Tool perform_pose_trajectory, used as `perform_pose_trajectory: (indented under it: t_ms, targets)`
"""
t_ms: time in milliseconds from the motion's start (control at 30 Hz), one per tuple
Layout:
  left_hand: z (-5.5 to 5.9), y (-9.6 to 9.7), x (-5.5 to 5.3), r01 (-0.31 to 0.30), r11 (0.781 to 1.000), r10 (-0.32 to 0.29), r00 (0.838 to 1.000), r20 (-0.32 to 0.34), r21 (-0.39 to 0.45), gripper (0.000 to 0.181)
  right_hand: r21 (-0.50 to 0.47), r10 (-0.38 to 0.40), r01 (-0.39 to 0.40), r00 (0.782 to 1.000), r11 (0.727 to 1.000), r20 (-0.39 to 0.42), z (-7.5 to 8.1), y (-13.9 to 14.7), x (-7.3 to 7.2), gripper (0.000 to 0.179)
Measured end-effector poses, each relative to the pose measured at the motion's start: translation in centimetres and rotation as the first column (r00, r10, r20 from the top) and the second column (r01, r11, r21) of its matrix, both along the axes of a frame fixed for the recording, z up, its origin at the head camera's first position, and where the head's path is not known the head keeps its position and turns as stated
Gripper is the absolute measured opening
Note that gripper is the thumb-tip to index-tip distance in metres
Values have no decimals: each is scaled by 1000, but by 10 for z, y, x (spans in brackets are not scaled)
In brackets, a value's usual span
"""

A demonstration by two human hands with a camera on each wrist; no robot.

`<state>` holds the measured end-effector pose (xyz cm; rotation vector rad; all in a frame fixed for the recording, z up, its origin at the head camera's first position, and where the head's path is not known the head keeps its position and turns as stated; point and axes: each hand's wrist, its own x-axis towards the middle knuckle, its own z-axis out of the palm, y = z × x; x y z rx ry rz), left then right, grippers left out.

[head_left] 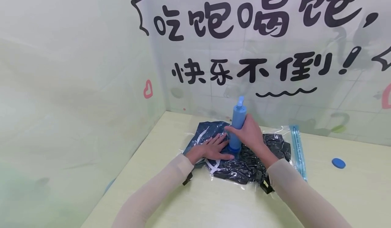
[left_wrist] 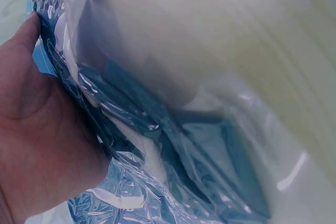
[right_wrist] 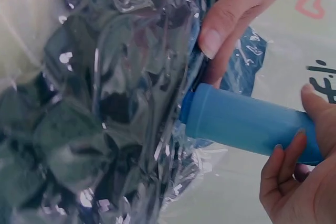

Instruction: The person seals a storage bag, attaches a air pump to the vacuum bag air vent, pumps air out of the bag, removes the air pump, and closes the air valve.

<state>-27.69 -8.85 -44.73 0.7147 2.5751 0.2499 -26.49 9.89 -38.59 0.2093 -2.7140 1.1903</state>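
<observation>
A clear vacuum storage bag (head_left: 241, 170) lies on the table, wrinkled over folded dark blue and black fabric with white stripes. A light blue hand pump (head_left: 239, 115) stands nearly upright on it, its base against the bag's darker blue valve (right_wrist: 188, 107). My right hand (head_left: 252, 134) grips the pump's barrel, fingers curled round it. Spread flat, my left hand (head_left: 213, 150) presses on the bag just left of the pump's base, thumb and fingers on either side of it. In the left wrist view, the bag's blue contents (left_wrist: 210, 156) bulge beside the palm.
A blue zip strip (head_left: 297, 150) runs along the bag's right edge. Farther right on the pale table (head_left: 323, 200) lies a round blue cap (head_left: 338, 163). Printed sheets stand behind the table and along its left side, the back one (head_left: 213, 48) with large black lettering.
</observation>
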Motion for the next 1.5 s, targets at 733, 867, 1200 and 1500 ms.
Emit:
perform_pose_trajectory:
  t_ms: [733,867,1200,1500]
  targets:
    - [-5,1,0,-8,1000,8,1000,-14,14,86,-320,417,-349,892,881,175,10,41,-11,68]
    - [-5,1,0,-9,1000,10,1000,-13,17,86,-310,413,-353,898,883,152,10,42,-12,65]
    - [-5,-2,1,-2,1000,2,1000,-20,9,86,-229,314,-287,944,930,96,8,23,-8,66]
    - [-6,-2,0,-4,1000,4,1000,-21,10,86,6,141,-141,989,990,49,11,13,-4,70]
